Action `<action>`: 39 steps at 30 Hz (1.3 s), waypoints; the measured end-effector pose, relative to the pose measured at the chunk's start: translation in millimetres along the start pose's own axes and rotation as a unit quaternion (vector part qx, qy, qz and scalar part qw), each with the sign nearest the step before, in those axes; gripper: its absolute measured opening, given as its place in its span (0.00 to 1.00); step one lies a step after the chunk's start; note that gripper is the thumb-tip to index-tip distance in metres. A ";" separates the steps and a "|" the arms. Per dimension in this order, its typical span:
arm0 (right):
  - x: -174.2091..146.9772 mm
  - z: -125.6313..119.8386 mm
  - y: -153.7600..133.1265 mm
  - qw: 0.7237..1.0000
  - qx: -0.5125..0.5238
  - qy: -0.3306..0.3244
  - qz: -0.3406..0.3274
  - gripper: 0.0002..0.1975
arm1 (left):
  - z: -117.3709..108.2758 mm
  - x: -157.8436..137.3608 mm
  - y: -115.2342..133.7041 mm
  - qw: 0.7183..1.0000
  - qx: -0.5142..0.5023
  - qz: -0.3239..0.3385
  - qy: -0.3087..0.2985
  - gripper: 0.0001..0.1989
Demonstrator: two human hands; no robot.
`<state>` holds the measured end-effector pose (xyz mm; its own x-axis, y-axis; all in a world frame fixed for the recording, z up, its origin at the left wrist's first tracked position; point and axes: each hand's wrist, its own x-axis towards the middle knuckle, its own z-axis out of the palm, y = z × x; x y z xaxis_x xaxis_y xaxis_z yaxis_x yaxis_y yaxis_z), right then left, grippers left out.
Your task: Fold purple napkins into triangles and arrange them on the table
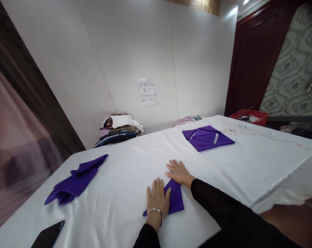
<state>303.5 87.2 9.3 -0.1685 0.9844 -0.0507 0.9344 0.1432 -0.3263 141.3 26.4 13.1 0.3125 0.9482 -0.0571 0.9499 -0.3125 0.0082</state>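
Observation:
A purple cloth napkin (175,198) lies folded into a small triangle-like shape on the white tablecloth (125,193). Flat across its left part rests my left hand (158,199), fingers stretched out, with a bracelet at the wrist. My right hand (178,172) presses on the napkin's top corner, its fingers spread over onto the tablecloth. Both palms hide parts of the folded cloth. Farther back on the right lies a second purple napkin (207,137), folded flat with pale strips showing. To the left is a crumpled purple cloth (77,182).
A dark phone (49,236) lies at the near left table edge. Behind the table stand a stack of folded clothes (121,128) and a white wall with a paper sign (147,92). A red basket (260,119) sits beyond the far right edge.

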 end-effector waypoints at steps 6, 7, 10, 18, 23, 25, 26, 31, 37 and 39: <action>0.5 -0.5 -0.1 1.000 0.004 -0.004 0.001 0.34 | 2.8 -15.5 -32.4 0.999 0.021 -0.050 -0.004 0.27; 0.4 -0.7 -0.2 1.000 0.005 -0.005 0.001 0.34 | 3.1 -19.0 -36.4 0.998 0.026 -0.055 0.000 0.27; -0.2 -1.7 -0.9 1.000 0.005 -0.009 0.007 0.34 | 7.0 -31.0 -51.0 0.997 0.034 -0.065 -0.002 0.27; -3.0 -5.4 -2.9 1.000 0.014 -0.009 -0.001 0.34 | 0.3 -31.8 -66.9 0.992 -0.023 -0.115 -0.047 0.26; -2.3 -3.7 -2.3 1.000 0.003 -0.001 0.002 0.34 | -24.2 -6.0 -6.2 0.999 -0.027 -0.031 -0.010 0.27; -1.6 -2.4 -1.6 1.000 0.000 0.009 -0.003 0.34 | -22.4 -1.4 10.8 1.000 -0.005 0.016 -0.005 0.27; -1.2 -1.8 -1.3 1.000 -0.001 0.013 -0.005 0.33 | -19.2 -0.9 14.7 1.000 0.004 0.026 -0.009 0.27; -0.1 -0.9 -1.2 1.000 -0.004 0.005 0.001 0.33 | -1.9 -8.2 -0.3 1.000 0.024 -0.008 -0.015 0.27; -1.2 -2.5 -2.3 1.000 0.002 -0.004 0.008 0.33 | 6.5 -21.4 -36.5 0.999 0.032 -0.027 0.001 0.27; -1.0 -2.6 -2.2 1.000 0.004 -0.006 0.009 0.33 | 8.1 -27.1 -46.7 0.999 0.030 -0.031 0.003 0.27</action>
<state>302.4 86.1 12.5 -0.1560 0.9854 -0.0683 0.9348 0.1250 -0.3324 88.4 14.8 6.2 0.2539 0.9660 -0.0488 0.9650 -0.2564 -0.0545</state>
